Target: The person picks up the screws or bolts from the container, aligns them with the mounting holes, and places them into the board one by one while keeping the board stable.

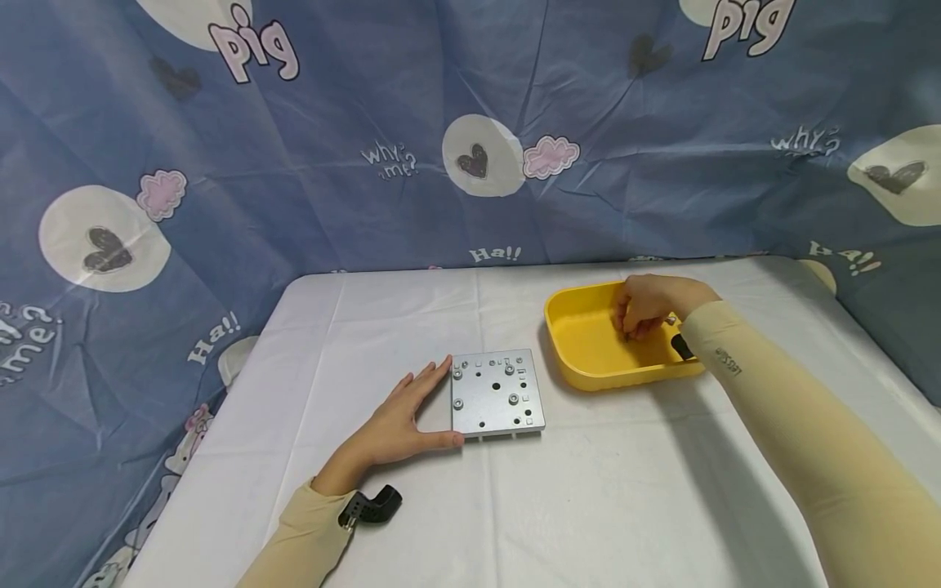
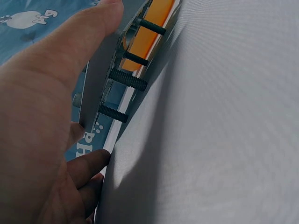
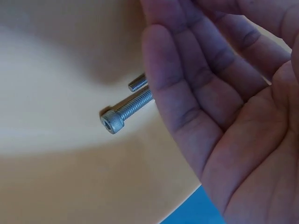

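A square silver metal plate with holes and several socket-head screws sits mid-table in the head view. My left hand is spread along its left side, thumb at the near corner and index fingertip at the far one. Threaded screw shafts stick out under the plate in the left wrist view. My right hand reaches into the yellow bin, fingers bent downward. Beside those fingers lies a socket-head screw, with another screw's threaded end next to it, both partly hidden. I cannot tell whether the fingertips pinch a screw.
A white cloth covers the table. Behind and to the left hangs a blue printed curtain. The bin stands to the right of the plate, its wall rising around my right hand.
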Action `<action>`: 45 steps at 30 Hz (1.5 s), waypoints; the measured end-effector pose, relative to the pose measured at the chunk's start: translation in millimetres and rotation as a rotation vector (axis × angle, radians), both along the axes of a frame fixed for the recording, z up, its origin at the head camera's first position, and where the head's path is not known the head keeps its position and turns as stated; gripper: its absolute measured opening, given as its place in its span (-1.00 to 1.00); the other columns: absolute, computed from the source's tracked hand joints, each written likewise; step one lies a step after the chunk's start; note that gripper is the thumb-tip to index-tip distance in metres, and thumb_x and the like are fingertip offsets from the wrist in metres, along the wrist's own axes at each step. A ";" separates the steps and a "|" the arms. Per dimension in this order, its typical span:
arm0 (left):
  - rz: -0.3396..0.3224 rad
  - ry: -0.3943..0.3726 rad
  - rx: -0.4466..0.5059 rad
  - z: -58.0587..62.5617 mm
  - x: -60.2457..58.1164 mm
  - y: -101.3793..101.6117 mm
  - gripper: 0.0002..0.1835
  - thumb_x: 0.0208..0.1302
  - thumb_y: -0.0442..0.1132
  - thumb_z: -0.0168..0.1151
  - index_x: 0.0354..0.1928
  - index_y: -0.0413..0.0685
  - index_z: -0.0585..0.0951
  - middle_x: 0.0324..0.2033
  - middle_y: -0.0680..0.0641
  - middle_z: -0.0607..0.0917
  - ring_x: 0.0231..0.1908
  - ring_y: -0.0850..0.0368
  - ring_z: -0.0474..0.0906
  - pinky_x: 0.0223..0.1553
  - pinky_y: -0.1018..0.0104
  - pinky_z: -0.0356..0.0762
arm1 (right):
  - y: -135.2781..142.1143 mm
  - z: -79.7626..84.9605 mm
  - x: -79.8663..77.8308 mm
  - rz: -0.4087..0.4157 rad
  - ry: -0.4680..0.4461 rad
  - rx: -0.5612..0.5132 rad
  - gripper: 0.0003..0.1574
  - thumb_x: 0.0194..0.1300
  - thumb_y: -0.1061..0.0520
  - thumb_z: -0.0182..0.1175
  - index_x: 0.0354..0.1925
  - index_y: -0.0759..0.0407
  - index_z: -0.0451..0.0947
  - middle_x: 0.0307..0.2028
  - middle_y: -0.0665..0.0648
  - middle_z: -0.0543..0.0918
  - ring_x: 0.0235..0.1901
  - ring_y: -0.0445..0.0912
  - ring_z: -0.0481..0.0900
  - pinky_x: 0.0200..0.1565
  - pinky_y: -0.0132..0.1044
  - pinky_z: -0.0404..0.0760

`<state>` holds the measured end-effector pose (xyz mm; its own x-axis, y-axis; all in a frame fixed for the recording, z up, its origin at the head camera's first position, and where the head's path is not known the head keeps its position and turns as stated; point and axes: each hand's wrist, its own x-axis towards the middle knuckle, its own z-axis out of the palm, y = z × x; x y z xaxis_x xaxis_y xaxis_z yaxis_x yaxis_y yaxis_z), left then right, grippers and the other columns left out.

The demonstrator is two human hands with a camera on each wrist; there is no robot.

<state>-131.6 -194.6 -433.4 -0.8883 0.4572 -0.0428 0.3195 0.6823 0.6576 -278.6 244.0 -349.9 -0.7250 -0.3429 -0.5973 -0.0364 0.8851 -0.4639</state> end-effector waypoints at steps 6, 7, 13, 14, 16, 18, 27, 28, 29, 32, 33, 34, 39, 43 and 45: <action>-0.001 0.003 0.005 -0.7 -0.2 -1.1 0.29 0.07 0.30 0.62 0.75 0.34 0.05 0.72 -0.05 0.15 0.73 -0.11 -0.02 0.76 -0.20 -0.24 | 3.3 -1.3 0.0 0.020 -0.021 0.026 -0.77 0.16 0.34 0.34 -0.16 0.25 0.67 -0.56 -0.07 0.57 -0.56 -0.25 0.43 -0.47 -0.46 0.37; -0.001 0.003 0.005 -0.9 -0.4 -1.2 0.29 0.07 0.30 0.62 0.75 0.34 0.05 0.72 -0.05 0.15 0.73 -0.11 -0.02 0.76 -0.20 -0.24 | 3.7 -1.4 0.3 0.024 -0.020 0.030 -0.77 0.14 0.34 0.34 -0.17 0.24 0.67 -0.57 -0.08 0.55 -0.56 -0.25 0.40 -0.47 -0.45 0.35; -0.007 0.011 0.008 -1.5 -1.1 -1.2 0.30 0.06 0.30 0.63 0.75 0.34 0.05 0.71 -0.06 0.15 0.73 -0.12 -0.01 0.75 -0.21 -0.21 | 4.5 -2.6 0.4 0.006 -0.018 0.043 -0.82 0.19 0.31 0.41 -0.21 0.22 0.65 -0.55 -0.07 0.56 -0.52 -0.24 0.45 -0.42 -0.45 0.40; -0.008 0.010 0.009 -1.3 -1.1 -1.1 0.30 0.06 0.30 0.63 0.75 0.34 0.05 0.71 -0.06 0.15 0.73 -0.12 -0.01 0.75 -0.21 -0.22 | 4.6 -2.9 0.4 0.000 -0.018 0.041 -0.83 0.20 0.31 0.42 -0.21 0.22 0.65 -0.54 -0.06 0.57 -0.51 -0.23 0.47 -0.41 -0.45 0.43; -0.010 0.013 0.009 -0.9 -1.2 -1.1 0.30 0.06 0.30 0.63 0.75 0.33 0.05 0.71 -0.07 0.15 0.73 -0.13 -0.01 0.75 -0.23 -0.21 | 5.3 -3.7 0.3 -0.008 -0.014 0.037 -0.84 0.21 0.31 0.42 -0.22 0.20 0.66 -0.53 -0.05 0.58 -0.48 -0.23 0.49 -0.38 -0.44 0.47; -0.009 0.012 0.007 -0.6 -1.2 -0.9 0.31 0.06 0.31 0.63 0.75 0.34 0.05 0.71 -0.07 0.15 0.73 -0.12 -0.01 0.75 -0.21 -0.22 | 5.3 -3.9 0.8 -0.011 -0.008 0.033 -0.85 0.21 0.31 0.42 -0.24 0.19 0.66 -0.52 -0.05 0.59 -0.47 -0.22 0.50 -0.37 -0.44 0.50; -0.008 0.017 0.003 -2.3 -2.1 -1.0 0.30 0.07 0.30 0.63 0.75 0.31 0.05 0.71 -0.06 0.15 0.73 -0.12 -0.02 0.75 -0.22 -0.22 | 5.1 -3.0 2.1 0.009 -0.005 0.045 -0.68 0.17 0.32 0.32 -0.54 0.02 0.42 -0.62 -0.08 0.42 -0.54 -0.24 0.35 -0.45 -0.46 0.31; -0.008 0.016 0.001 -2.4 -2.1 -1.1 0.30 0.07 0.31 0.63 0.75 0.32 0.05 0.72 -0.05 0.15 0.73 -0.11 -0.02 0.75 -0.21 -0.22 | 5.1 -3.0 1.6 0.009 -0.008 0.046 -0.62 0.17 0.32 0.31 -0.57 0.00 0.37 -0.63 -0.08 0.40 -0.55 -0.24 0.34 -0.46 -0.46 0.28; -0.007 0.015 -0.001 -2.5 -2.2 -1.2 0.30 0.07 0.31 0.63 0.75 0.32 0.04 0.72 -0.05 0.15 0.73 -0.11 -0.02 0.76 -0.21 -0.23 | 4.9 -2.6 1.0 0.009 -0.010 0.047 -0.58 0.16 0.33 0.29 -0.60 -0.03 0.32 -0.64 -0.08 0.38 -0.56 -0.24 0.32 -0.46 -0.46 0.26; -0.009 0.012 -0.007 -2.6 -2.7 -1.5 0.31 0.07 0.31 0.62 0.75 0.32 0.03 0.72 -0.06 0.14 0.73 -0.12 -0.02 0.75 -0.21 -0.22 | 5.2 -0.3 -0.3 0.011 -0.001 0.062 -0.58 0.15 0.30 0.28 -0.63 -0.04 0.31 -0.65 -0.07 0.39 -0.57 -0.23 0.33 -0.46 -0.44 0.24; -0.010 0.012 -0.007 -2.5 -2.9 -1.6 0.30 0.08 0.31 0.62 0.75 0.31 0.03 0.72 -0.07 0.14 0.73 -0.13 -0.02 0.75 -0.22 -0.22 | 5.5 1.0 -0.8 0.014 0.005 0.061 -0.62 0.17 0.28 0.29 -0.61 -0.01 0.35 -0.64 -0.06 0.43 -0.56 -0.22 0.36 -0.46 -0.44 0.29; -0.011 0.011 -0.008 -2.3 -3.1 -1.5 0.30 0.08 0.31 0.62 0.75 0.31 0.04 0.72 -0.08 0.14 0.73 -0.13 -0.02 0.75 -0.22 -0.22 | 5.4 2.8 -1.1 0.019 0.012 0.057 -0.69 0.18 0.27 0.30 -0.58 0.03 0.43 -0.62 -0.05 0.48 -0.54 -0.22 0.40 -0.45 -0.43 0.35; -0.017 0.007 0.003 -1.8 -4.9 -1.6 0.29 0.10 0.29 0.62 0.75 0.28 0.04 0.72 -0.10 0.14 0.73 -0.15 -0.02 0.75 -0.23 -0.21 | 2.4 14.6 -1.8 0.057 0.059 0.002 -0.87 0.33 0.23 0.36 -0.20 0.31 0.68 -0.39 0.08 0.76 -0.39 -0.16 0.65 -0.28 -0.36 0.71; -0.020 0.015 0.010 -2.5 -6.1 -1.4 0.28 0.10 0.28 0.62 0.75 0.28 0.06 0.71 -0.11 0.16 0.72 -0.17 0.00 0.74 -0.25 -0.20 | -3.9 23.5 0.4 0.081 0.127 -0.044 -0.80 0.38 0.17 0.38 -0.15 0.32 0.70 -0.36 0.10 0.79 -0.37 -0.14 0.68 -0.24 -0.33 0.73; -0.021 0.017 0.009 -2.6 -6.5 -1.3 0.28 0.10 0.28 0.62 0.75 0.29 0.06 0.71 -0.11 0.17 0.72 -0.17 0.01 0.74 -0.25 -0.19 | -7.6 26.4 3.3 0.085 0.154 -0.069 -0.81 0.40 0.14 0.40 -0.17 0.27 0.69 -0.38 0.06 0.76 -0.37 -0.14 0.64 -0.23 -0.32 0.70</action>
